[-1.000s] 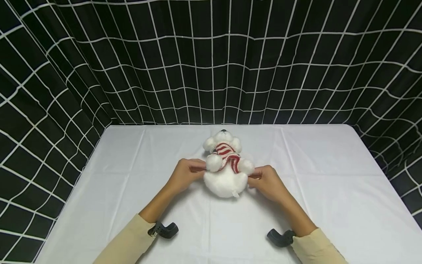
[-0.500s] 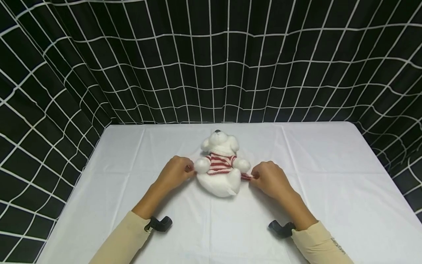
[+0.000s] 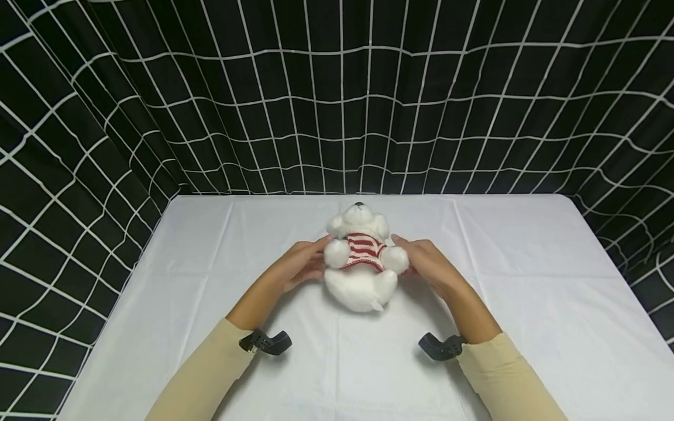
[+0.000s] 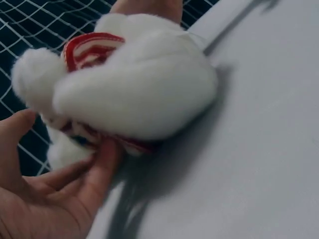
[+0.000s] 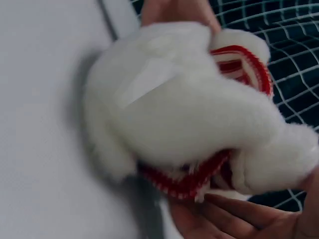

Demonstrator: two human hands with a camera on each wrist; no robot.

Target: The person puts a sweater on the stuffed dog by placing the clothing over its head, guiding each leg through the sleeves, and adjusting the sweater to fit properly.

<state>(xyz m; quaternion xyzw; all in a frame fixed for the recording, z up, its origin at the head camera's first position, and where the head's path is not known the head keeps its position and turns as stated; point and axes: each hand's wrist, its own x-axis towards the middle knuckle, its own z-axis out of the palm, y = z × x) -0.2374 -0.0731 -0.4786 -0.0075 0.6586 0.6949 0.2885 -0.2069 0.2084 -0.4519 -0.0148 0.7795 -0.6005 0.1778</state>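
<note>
A white plush bear (image 3: 354, 291) with a black nose and a red-and-white striped knit shirt (image 3: 363, 248) is at the middle of the table, nose toward the back. My left hand (image 3: 299, 266) is at its left side, thumb beside the bear's arm. In the left wrist view its fairly straight fingers (image 4: 102, 172) reach to the shirt's hem under the plush. On the other side, my right hand (image 3: 429, 264) touches the bear with extended fingers (image 5: 227, 215) along the shirt's lower edge. The far fingertips are hidden behind the plush.
A white cloth with fold creases covers the table (image 3: 263, 380). Dark curtains with a white grid (image 3: 347, 117) stand behind it and along both sides. A black wrist mount (image 3: 271, 342) sits at the left cuff, and another wrist mount (image 3: 441, 347) at the right.
Both hands have let go of the shirt's edges, which they pinched and tugged half a second ago, and have spread along the bear's sides. The bear has shifted slightly right and the shirt lies flatter.
</note>
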